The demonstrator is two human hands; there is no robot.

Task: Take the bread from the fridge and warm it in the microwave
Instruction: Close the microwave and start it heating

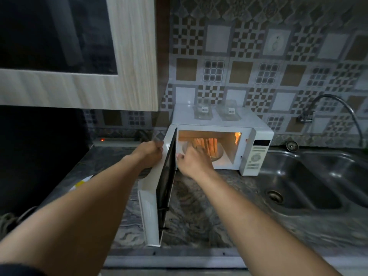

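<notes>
Left hand (151,154) grips microwave door (148,216) at its top edge. Right hand (194,160) is inside the cavity, bread (212,146) just beyond the fingers. Grasp unclear.

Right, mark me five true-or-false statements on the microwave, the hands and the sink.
1. The door of the microwave is open. True.
2. The left hand holds a cup. False: it grips the door's top edge.
3. The right hand reaches into the lit microwave toward the bread. True.
4. The sink is left of the microwave. False: it lies to the right.
5. Nothing stands on the microwave. False: two clear containers sit on top.
</notes>
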